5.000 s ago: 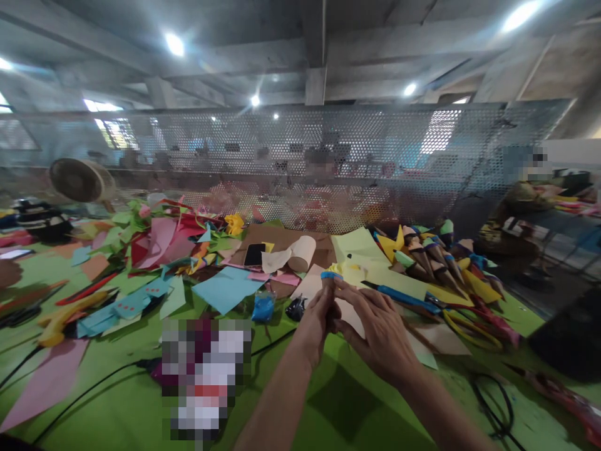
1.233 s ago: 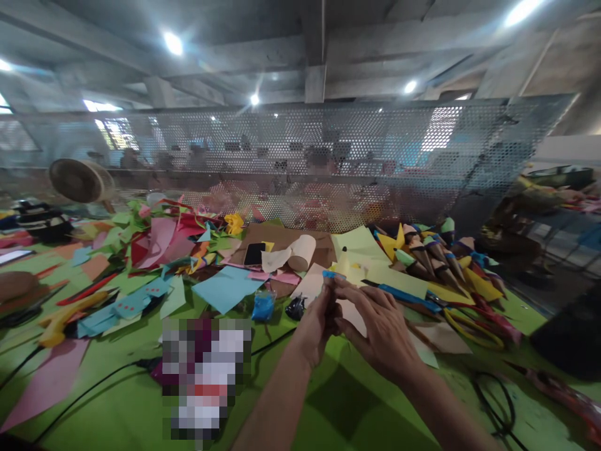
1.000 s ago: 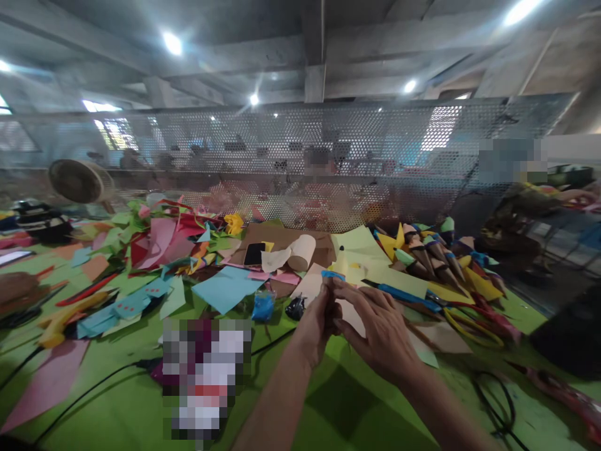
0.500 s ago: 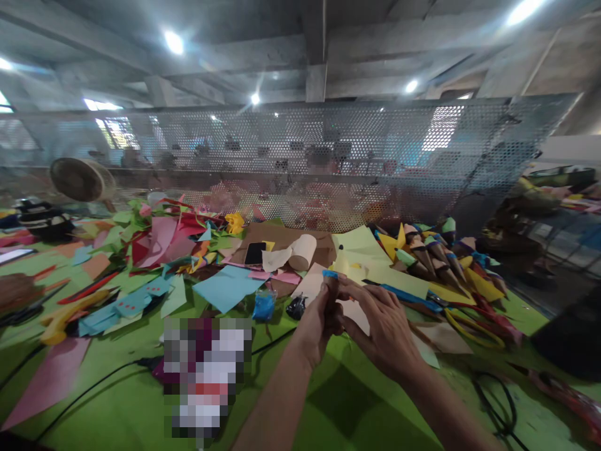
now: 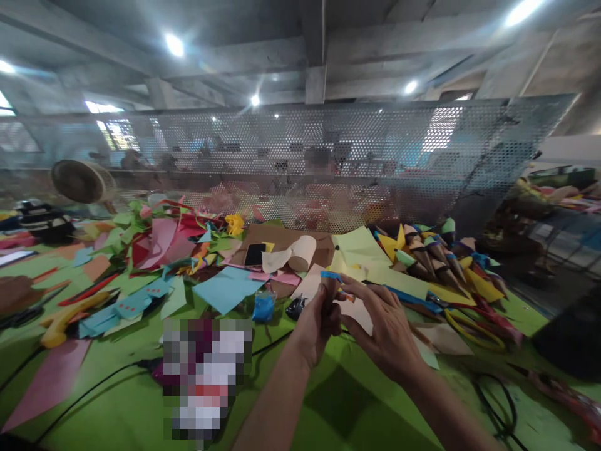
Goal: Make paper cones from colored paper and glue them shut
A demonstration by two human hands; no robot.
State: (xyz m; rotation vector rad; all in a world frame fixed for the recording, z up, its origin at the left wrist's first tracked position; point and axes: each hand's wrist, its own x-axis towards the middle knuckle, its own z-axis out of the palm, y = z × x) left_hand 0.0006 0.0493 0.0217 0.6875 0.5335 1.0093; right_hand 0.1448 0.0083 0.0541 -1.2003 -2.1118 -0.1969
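Tabletop: we look down on a smooth, flat green surface (image 5: pixel 347 413), strewn with paper.
Screen: behind it we see a grey sheet (image 5: pixel 263 156) punched with small round holes, metallic in sheen.
Paper heap: curled and creased pieces (image 5: pixel 159 241) in pink, red and green overlap loosely.
Cone bundle: slim brown cones (image 5: pixel 432 257) with blue bands lie close together at the right.
Right hand: our right hand (image 5: pixel 387 326) is loosely curved, fingers a little apart, its index fingertip at the rim of the piece in the left; whether it presses, we cannot tell.
Left hand: our left hand (image 5: pixel 319 319) is closed around that piece, thumb up against its side.
Blue sheet: flat, matte, angular paper (image 5: pixel 228 288).
Cream roll: a plain, rounded cylinder (image 5: pixel 302 253) lies on brown paper, near a dark phone (image 5: pixel 255 254).
Wrapped lump: blue, rounded, in crinkled clear plastic (image 5: pixel 263 307).
Held piece: the small brown piece (image 5: pixel 330 285) sits upright in our left grasp, above the table; its top wears a bright blue rim, and our fingers hide its lower end.
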